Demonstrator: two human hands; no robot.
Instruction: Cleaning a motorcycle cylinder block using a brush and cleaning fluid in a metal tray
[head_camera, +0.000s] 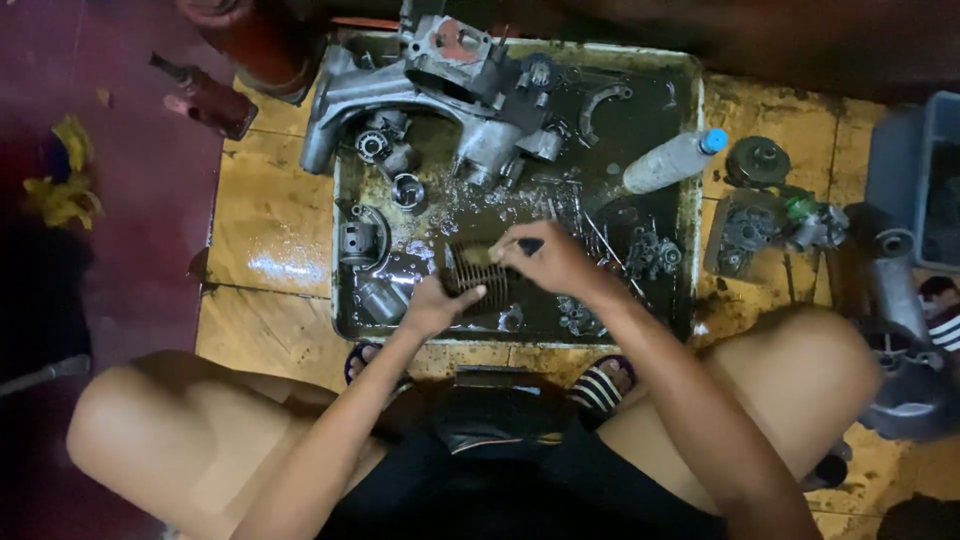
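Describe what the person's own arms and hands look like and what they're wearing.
Both arms are bare from the shoulders down, with no sleeves showing. The left hand and right hand wear no gloves, and no rings, watch or bracelets are visible. The fingers look wet and grimy.

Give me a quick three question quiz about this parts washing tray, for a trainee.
1. True or false: the finned cylinder lies outside the tray.
2. Which hand holds the brush?
3. The plastic bottle has a cap coloured: A red, B blue, C green.

Key
1. False; the left hand holds it over the tray's dark liquid.
2. The right hand.
3. B.
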